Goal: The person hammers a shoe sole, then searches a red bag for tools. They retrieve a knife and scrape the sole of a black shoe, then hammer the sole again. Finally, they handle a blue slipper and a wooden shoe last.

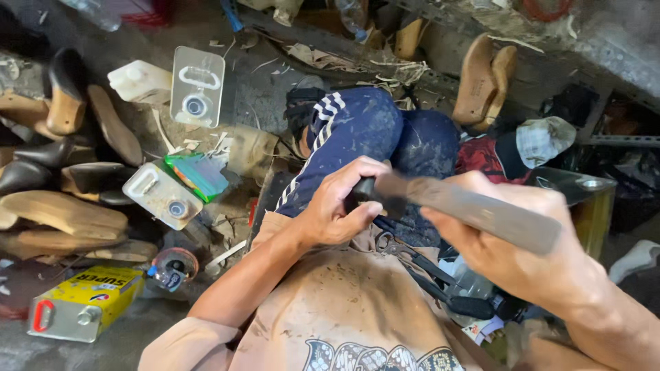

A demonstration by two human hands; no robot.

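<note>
floor (261,89): grey concrete, littered with scraps, cans and shoe parts, carries everything.
person: sits on the floor, beige shirt, blue track trousers with white stripes (357,130), knee raised at centre.
wooden shoe lasts (62,213): piled along the left edge of the floor, some with dark uppers on them; two more lasts (485,82) lean at the far right edge.
flat bar (474,209): long grey metal piece, held over the lap at centre, runs from the left hand down-right across the right hand.
right hand (515,247): closed round the bar's lower stretch, fingers wrapped under it.
left hand (340,203): curled shut on the bar's dark near end, thumb on top.
yellow can (86,302): lies on its side, near-left corner of the floor.
clear glue jugs (196,86): two lie flat, left of the knee.
pliers (412,261): dark handles, on the lap under the bar.
progress: bar gripped in both hands, no shoe against it; work on a shoe not visibly begun, lasts untouched.
</note>
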